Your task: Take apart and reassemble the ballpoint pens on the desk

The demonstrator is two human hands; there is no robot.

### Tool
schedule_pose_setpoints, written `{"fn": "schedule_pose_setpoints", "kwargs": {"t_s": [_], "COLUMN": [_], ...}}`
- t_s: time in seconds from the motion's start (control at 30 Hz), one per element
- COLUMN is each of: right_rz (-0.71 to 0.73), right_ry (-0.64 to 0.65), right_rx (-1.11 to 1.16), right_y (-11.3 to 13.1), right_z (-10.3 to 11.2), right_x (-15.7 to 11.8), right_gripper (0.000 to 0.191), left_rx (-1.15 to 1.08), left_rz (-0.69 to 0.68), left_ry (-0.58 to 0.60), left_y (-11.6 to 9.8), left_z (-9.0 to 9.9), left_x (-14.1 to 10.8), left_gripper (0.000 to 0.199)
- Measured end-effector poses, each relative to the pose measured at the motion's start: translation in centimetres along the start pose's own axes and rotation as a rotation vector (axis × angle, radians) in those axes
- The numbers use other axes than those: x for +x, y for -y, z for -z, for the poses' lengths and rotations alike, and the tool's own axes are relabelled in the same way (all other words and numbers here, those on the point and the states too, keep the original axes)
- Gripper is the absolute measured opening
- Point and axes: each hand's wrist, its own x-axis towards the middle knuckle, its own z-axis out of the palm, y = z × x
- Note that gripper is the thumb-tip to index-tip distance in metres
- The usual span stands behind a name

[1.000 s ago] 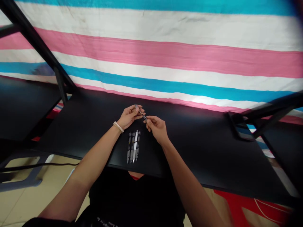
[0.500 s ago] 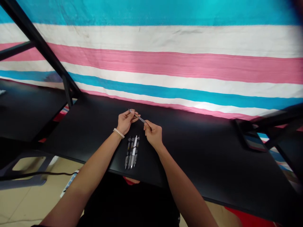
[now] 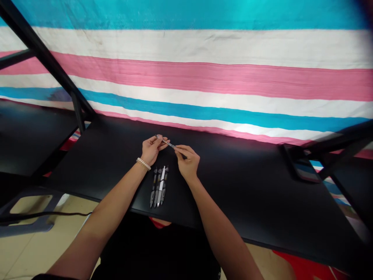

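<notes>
A slim pen is held slanting between my two hands above the black table. My left hand, with a pale beaded bracelet at its wrist, pinches the upper-left end. The fingers of my right hand are closed on the lower-right end and cover its tip. Below the hands, several pens lie side by side near the table's front edge, mostly black and grey, one with a white barrel.
The black table reaches back to a striped cloth. Black metal frames stand at left and right. A flat dark object with a glossy face rests by the right frame. A grey stool stands at lower left.
My right hand's fingers have stretched out and shifted their grip along the pen. The whole view has moved slightly; the pens on the table lie in the same arrangement.
</notes>
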Motion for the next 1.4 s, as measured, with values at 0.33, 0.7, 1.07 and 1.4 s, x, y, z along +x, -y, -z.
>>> {"fn": "schedule_pose_setpoints", "kwargs": {"t_s": [0.33,0.7,1.07,1.4], "right_rz": [-0.066,-0.228,-0.283,-0.335], "right_ry": [0.021,0.076,0.101,-0.084], "right_rx": [0.082,0.156,0.144,0.290], "right_y": [-0.7,-0.6,-0.8,-1.3], "right_z": [0.0,0.0,-0.1,0.5], "right_x": [0.3,0.4,0.2,0.8], "right_gripper": [0.017,0.029,0.032,0.032], "left_rx": [-0.021,-0.052,-0.068,-0.336], "left_rz": [0.004,0.023,0.023,0.048], "left_ry": [-0.027,-0.044,-0.042,-0.247], "left_y": [0.0,0.0,0.1,-1.4], "left_z": [0.1,0.0,-0.1,1.3], "left_x": [0.2,0.4,0.4,1.8], "left_gripper": [0.023,0.020,0.021,0.003]}}
